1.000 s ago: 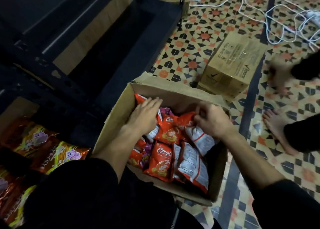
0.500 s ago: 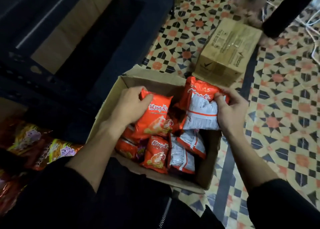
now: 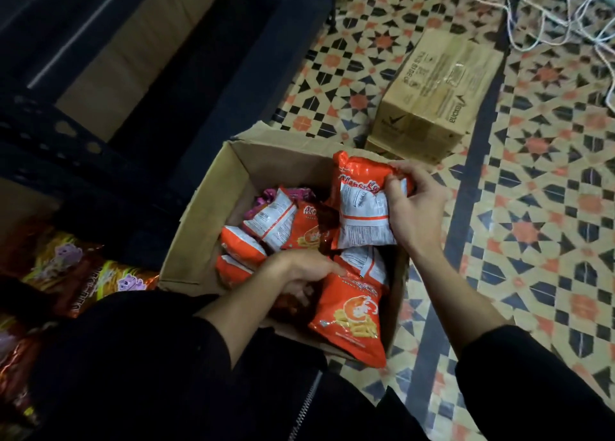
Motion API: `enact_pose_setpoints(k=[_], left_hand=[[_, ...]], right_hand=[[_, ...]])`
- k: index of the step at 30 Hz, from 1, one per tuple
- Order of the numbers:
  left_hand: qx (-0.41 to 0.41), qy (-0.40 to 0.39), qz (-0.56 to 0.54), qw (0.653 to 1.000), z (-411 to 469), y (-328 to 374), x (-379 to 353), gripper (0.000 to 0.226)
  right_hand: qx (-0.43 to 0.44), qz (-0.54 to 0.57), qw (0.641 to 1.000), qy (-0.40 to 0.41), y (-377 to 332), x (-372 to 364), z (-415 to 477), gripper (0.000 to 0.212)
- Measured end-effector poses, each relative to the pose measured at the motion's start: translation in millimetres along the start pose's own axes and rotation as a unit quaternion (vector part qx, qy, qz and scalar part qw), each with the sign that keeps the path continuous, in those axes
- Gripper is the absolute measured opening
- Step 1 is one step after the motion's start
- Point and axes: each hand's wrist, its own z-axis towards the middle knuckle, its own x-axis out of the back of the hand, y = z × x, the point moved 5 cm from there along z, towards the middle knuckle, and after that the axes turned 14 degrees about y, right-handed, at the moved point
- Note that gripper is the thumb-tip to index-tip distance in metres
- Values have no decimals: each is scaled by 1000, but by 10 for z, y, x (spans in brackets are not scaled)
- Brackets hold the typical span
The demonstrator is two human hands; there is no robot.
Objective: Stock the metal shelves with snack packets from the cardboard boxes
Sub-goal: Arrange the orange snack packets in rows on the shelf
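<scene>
Orange packets (image 3: 362, 214) stay in right hand (image 3: 416, 207); left hand (image 3: 299, 272), now lower, grips near packet (image 3: 349, 317).

Open box (image 3: 199, 204) holding packets (image 3: 271, 221), closed box (image 3: 436, 94) behind right, shelf (image 3: 100, 161) left

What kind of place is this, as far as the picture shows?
Probably a small shop or its stockroom: an open cardboard box of orange snack packets, a sealed box on the tiled floor, and dark metal shelves holding more packets.
</scene>
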Motion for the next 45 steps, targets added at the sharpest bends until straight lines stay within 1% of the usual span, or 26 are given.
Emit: enact_pose_setpoints(k=[1,5,8,10,11,15,18,19,20,22,24,26,28,30,33,35,38,41,43,45], left_hand=[[11,-5,-2,1000,-14,-4,-41,37],[36,5,14,999,-19,-64,-83,40],[32,30,-19,999,-7,-122,-29,41],[17,58,-42,997,-13,-143,24,41],[4,76,-36,996,-32,-149,56,41],[-60,176,83,979,-203,-170,308,42],[-104,189,88,973,-369,-210,496,38],[-113,194,74,972,-438,-252,569,33],[-124,200,55,970,-511,-287,642,24],[-145,201,-13,969,-648,-395,774,29],[-155,210,-79,962,-807,-526,907,26],[-154,235,-102,954,-963,-637,1040,21],[-169,287,-140,932,-1149,-767,1182,23],[-195,337,-199,899,-1374,-892,1290,24],[-229,406,-277,840,-1695,-1096,1383,21],[-247,447,-318,798,-1942,-1225,1448,21],[-269,485,-373,744,-2367,-1409,1520,23],[-279,513,-411,700,-2817,-1626,1550,23],[-294,545,-402,674,-3135,-1802,1576,25],[-291,573,-403,652,-3435,-2033,1584,27]], right_hand=[[3,-4,1000,-7,14,-10,0,19],[20,-44,999,-24,21,-33,6,20],[44,-68,996,-41,-25,-55,-17,21],[44,-75,995,-51,-41,-73,-32,23],[41,-77,995,-53,-49,-76,-40,23],[42,-91,993,-56,-106,-97,-61,23],[47,-105,991,-69,-122,-76,-73,22],[52,-109,990,-73,-148,-60,-88,22],[56,-113,989,-76,-163,-45,-98,21],[63,-114,988,-88,-208,-46,-135,20],[70,-112,986,-98,-276,-80,-206,20],[66,-104,986,-112,-342,-155,-267,23],[60,-82,986,-134,-461,-271,-367,24],[71,-49,985,-150,-628,-378,-457,21],[88,3,983,-164,-981,-536,-597,17],[103,48,982,-153,-1284,-611,-674,17],[144,102,972,-152,-1832,-667,-839,17],[173,155,957,-171,-2356,-722,-1048,16],[179,190,945,-196,-2693,-768,-1255,16],[183,227,928,-231,-3012,-827,-1524,15]])
